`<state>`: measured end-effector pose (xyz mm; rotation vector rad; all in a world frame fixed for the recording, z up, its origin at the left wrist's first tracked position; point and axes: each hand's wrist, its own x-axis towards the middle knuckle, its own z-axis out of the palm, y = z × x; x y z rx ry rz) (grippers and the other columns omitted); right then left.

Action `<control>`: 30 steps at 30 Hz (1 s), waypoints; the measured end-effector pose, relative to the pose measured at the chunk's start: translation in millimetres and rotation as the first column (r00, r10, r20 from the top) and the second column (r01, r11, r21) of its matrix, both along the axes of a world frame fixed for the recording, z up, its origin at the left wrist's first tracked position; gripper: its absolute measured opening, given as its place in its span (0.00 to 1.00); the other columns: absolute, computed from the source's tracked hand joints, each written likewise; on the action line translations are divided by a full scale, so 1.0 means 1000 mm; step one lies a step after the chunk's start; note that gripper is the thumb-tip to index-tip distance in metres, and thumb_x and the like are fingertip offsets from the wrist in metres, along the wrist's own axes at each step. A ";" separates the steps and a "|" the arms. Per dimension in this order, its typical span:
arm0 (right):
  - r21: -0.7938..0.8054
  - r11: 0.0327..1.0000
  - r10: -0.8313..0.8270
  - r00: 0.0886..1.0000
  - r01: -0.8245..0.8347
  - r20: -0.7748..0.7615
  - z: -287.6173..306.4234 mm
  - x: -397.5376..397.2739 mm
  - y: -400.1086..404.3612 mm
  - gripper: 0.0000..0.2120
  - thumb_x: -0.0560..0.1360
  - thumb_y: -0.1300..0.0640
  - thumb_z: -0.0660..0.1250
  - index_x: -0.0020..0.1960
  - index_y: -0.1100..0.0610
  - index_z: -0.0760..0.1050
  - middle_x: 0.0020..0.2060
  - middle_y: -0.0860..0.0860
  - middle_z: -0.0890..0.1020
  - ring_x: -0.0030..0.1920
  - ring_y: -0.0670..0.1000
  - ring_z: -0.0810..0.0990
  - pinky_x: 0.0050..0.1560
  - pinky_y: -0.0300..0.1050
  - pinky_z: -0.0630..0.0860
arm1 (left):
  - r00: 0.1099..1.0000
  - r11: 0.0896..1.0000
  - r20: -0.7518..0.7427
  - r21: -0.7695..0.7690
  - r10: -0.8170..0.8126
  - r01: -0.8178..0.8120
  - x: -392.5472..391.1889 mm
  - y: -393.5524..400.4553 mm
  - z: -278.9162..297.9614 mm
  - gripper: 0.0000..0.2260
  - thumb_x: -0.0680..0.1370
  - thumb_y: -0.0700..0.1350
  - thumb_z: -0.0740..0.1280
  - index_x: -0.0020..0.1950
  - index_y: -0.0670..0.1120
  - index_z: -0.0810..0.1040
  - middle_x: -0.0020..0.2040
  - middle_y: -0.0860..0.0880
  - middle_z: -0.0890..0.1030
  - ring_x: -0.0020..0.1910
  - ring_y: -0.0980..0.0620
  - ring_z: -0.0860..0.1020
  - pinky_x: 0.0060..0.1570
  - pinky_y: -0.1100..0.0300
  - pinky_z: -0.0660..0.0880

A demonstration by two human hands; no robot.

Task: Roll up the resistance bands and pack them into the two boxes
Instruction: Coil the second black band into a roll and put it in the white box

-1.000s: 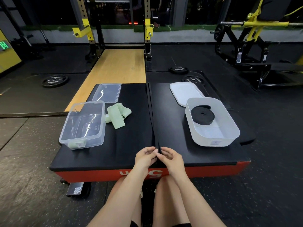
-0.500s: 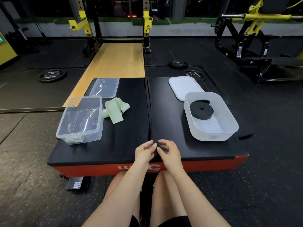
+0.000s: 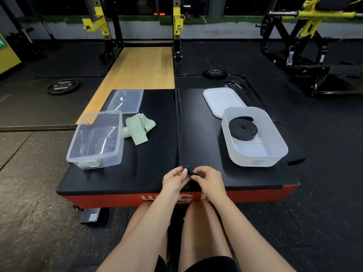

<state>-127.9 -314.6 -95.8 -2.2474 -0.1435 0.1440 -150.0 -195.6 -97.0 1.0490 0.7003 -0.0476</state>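
Left hand and right hand together at the near edge of the black padded platform, both pinching the small rolled start of a black resistance band, its length running straight away from the fingers. Beyond and right of the right hand: white box holding a coiled black band, white lid behind. Beyond and left of the left hand: clear box, loose green band just beside it.

One head-worn, wide-angle view looks forward and down from a seated person — bare knees fill the bottom edge, the black-topped platform sits close ahead, and the gym floor and rack recede beyond.
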 end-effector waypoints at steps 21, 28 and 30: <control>-0.366 0.925 0.102 0.995 -0.100 -0.013 0.004 0.026 0.003 0.07 0.72 0.58 0.71 0.50 0.56 0.78 0.48 0.55 0.81 0.51 0.57 0.78 0.49 0.47 0.75 | 0.907 0.270 -0.174 0.918 -0.385 0.291 -0.001 0.005 -0.004 0.04 0.75 0.44 0.69 0.48 0.45 0.79 0.52 0.47 0.74 0.51 0.50 0.75 0.52 0.58 0.73; -0.371 0.904 0.239 0.971 -0.214 0.024 -0.004 0.013 0.010 0.09 0.74 0.64 0.63 0.52 0.60 0.79 0.47 0.55 0.76 0.48 0.56 0.76 0.47 0.45 0.73 | 0.919 0.329 -0.142 0.904 -0.369 0.272 0.000 0.004 -0.005 0.03 0.75 0.42 0.69 0.47 0.43 0.80 0.52 0.48 0.74 0.50 0.51 0.75 0.47 0.63 0.69; -0.362 0.893 0.291 0.957 -0.266 0.015 -0.003 0.011 0.010 0.06 0.73 0.63 0.64 0.49 0.61 0.77 0.43 0.53 0.71 0.44 0.53 0.72 0.42 0.42 0.68 | 0.921 0.343 -0.131 0.901 -0.367 0.265 -0.001 0.004 -0.007 0.03 0.76 0.41 0.68 0.48 0.43 0.80 0.54 0.48 0.74 0.51 0.52 0.75 0.48 0.64 0.68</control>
